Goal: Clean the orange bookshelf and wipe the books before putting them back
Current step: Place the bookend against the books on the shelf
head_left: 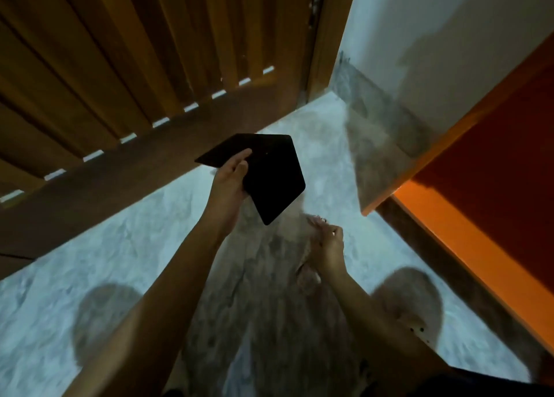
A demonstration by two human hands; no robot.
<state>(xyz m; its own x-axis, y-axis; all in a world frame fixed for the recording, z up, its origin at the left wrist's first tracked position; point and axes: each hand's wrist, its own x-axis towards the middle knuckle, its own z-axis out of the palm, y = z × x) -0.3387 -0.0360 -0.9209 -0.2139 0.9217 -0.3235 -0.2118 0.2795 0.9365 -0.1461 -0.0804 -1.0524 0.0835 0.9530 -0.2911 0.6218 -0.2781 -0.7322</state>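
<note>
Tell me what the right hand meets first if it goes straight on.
Likely the lower corner of the black book that the left hand holds; the right hand, holding a cloth, points up-left at it. Depth is unclear.

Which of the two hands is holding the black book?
The left hand, raised higher, grips the black book, which hangs open. The right hand, lower, pinches what looks like a pale cloth instead.

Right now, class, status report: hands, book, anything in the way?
Left hand grips open black book. Right hand below it, curled on what looks like a pale cloth, blurred. Orange bookshelf at right, nothing between.
</note>
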